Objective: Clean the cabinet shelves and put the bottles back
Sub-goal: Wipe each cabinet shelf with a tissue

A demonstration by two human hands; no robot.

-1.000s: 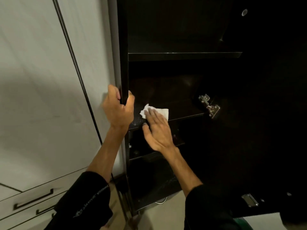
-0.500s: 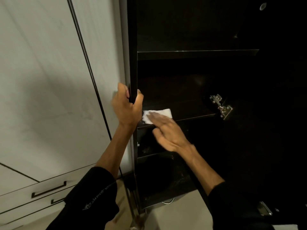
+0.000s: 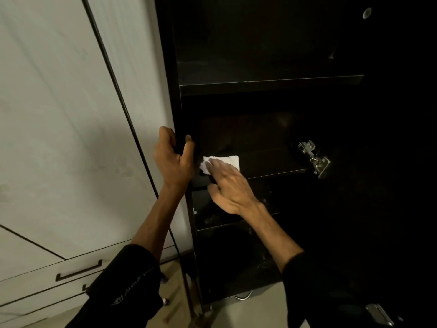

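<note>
Wiping a shelf inside a dark open cabinet, with one hand bracing on the cabinet's edge.

Largest in view, the dark cabinet stands beside a pale panelled wall unit whose drawers carry dark bar handles. Its middle shelf is at hand height, with another shelf above and further ones below; no bottles can be made out in the dim interior. A metal hinge is fixed at the right end of the middle shelf. The left hand grips the cabinet's left side panel, fingers curled round the outer face and thumb on the inner. The right hand lies flat, fingers straight, pressing a white folded cloth onto the left end of the middle shelf, just beside the left thumb.
</note>
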